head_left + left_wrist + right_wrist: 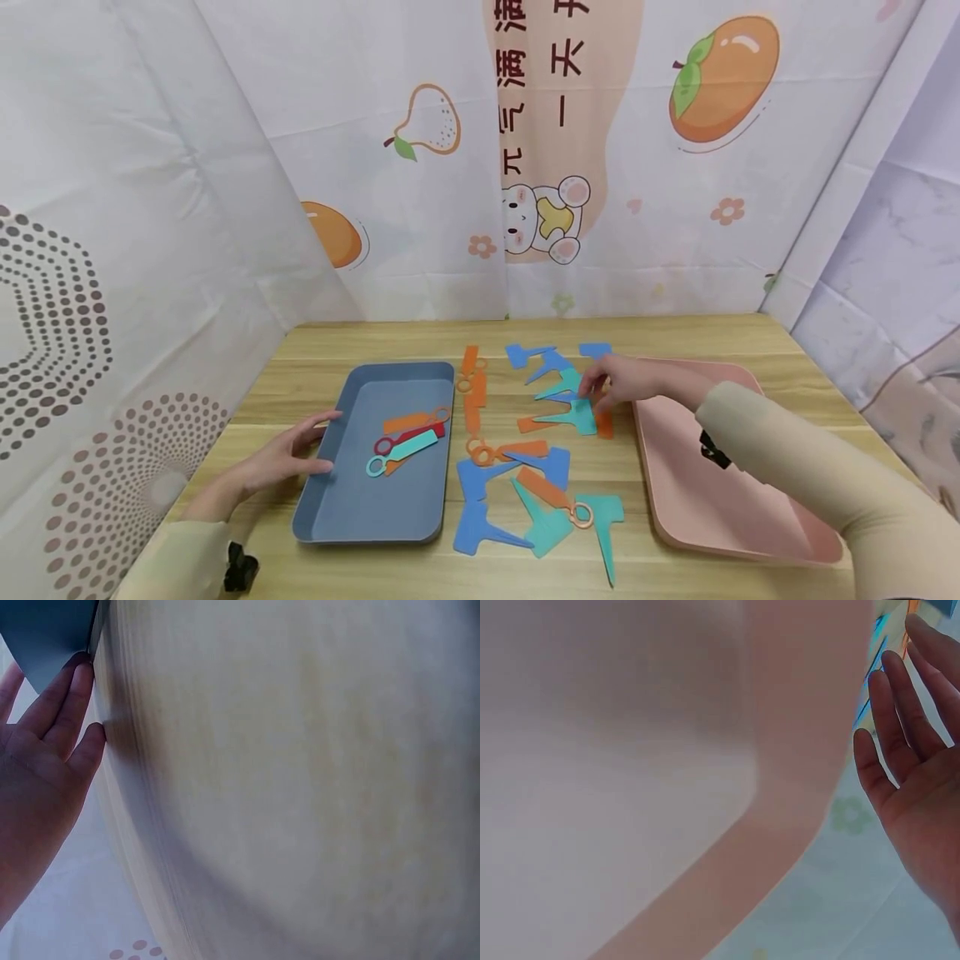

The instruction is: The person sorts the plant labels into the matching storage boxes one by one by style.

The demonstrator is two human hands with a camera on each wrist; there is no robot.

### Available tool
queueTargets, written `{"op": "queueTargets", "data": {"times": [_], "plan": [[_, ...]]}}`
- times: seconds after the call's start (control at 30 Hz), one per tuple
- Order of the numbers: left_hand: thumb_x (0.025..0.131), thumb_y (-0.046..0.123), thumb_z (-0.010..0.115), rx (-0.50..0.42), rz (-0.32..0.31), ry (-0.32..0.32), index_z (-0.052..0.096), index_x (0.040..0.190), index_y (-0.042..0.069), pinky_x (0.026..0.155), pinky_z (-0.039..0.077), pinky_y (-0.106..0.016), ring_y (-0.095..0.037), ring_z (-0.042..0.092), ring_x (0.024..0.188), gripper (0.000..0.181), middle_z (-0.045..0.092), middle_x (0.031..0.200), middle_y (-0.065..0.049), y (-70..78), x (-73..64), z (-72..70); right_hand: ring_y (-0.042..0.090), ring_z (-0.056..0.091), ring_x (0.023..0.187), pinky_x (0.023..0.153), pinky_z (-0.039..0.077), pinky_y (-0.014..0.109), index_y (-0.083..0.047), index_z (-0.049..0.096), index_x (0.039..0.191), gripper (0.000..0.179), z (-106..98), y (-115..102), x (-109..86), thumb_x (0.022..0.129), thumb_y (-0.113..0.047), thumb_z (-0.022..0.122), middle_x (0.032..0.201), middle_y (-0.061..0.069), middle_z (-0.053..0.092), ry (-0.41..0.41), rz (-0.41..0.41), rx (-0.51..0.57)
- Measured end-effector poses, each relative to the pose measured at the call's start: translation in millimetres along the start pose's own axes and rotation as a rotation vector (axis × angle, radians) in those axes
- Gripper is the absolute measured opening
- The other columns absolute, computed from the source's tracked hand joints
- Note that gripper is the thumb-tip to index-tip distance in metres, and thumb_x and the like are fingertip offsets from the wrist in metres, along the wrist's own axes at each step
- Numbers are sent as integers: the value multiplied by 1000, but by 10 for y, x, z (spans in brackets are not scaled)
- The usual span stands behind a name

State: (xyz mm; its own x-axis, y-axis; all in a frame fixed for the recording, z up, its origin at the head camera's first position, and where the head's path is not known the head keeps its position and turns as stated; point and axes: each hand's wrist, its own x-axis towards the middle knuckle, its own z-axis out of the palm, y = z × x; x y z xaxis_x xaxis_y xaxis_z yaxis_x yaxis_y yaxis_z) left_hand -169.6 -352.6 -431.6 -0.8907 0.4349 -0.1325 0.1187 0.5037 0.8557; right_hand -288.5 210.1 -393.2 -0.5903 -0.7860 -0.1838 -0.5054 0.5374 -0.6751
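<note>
Across the wooden table [525, 579], tags [471, 527] lie scattered between the blue tray [360, 510] and pink tray [697, 492]. The left hand [281, 457], fingers loosely extended, touches the blue tray. Over a turquoise tag [582, 422], the right hand's [624, 379] thumb and fingers look apart; contact is unclear. Pinching one edge should spare neighbours. The curtain [420, 275] behind seemingly reads 元气满满 and 一天, then cuts off.

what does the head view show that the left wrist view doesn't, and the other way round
Only the head view: the pink tray, the right hand and the loose tags between the trays. Only the left wrist view: a close look at the palm side of the left hand. Both: that left hand, the blue tray and the wooden table.
</note>
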Motion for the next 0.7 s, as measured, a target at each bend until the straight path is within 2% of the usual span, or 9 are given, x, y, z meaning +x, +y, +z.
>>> {"op": "queueTargets", "data": {"times": [0.03,0.1,0.17,0.33,0.43,0.7], "plan": [[91,11,69,-2,1,-2,24,150,0,102,36,-39,-55,24,134,75,25,148,-36,-1,-1,2,29,60,97,82,49,38,0,70,106,23,1,25,-30,84,-2,74,105,8,66,2,11,-2],[91,11,69,-11,9,-5,24,150,-1,97,37,-24,-55,25,134,75,26,148,-36,-9,-2,3,27,60,98,85,48,41,-2,70,105,23,1,54,-76,83,-4,76,104,5,66,8,39,-17],[91,11,69,-24,15,-7,24,150,-2,92,35,-16,-54,25,133,75,26,147,-37,-15,-2,4,24,59,99,86,49,41,-5,71,105,24,9,80,-106,82,-5,77,104,2,65,9,65,-33],[90,11,70,-14,17,0,25,149,-2,92,34,-15,-54,25,133,75,26,148,-36,-7,0,-13,22,60,101,82,51,36,-8,71,101,24,42,129,-121,80,1,77,106,1,65,-14,72,-54],[90,11,70,-7,10,2,25,150,-1,93,34,-16,-54,25,134,75,26,148,-36,8,-3,-15,21,59,100,80,51,34,-9,71,100,25,70,153,-112,79,5,76,106,1,64,-17,45,-95],[91,11,69,-8,4,-4,24,150,-1,93,35,-17,-55,24,134,75,26,148,-37,12,-15,3,21,50,90,75,47,32,-15,71,94,28,164,204,-40,77,6,76,101,-2,56,-13,8,-178]]}}
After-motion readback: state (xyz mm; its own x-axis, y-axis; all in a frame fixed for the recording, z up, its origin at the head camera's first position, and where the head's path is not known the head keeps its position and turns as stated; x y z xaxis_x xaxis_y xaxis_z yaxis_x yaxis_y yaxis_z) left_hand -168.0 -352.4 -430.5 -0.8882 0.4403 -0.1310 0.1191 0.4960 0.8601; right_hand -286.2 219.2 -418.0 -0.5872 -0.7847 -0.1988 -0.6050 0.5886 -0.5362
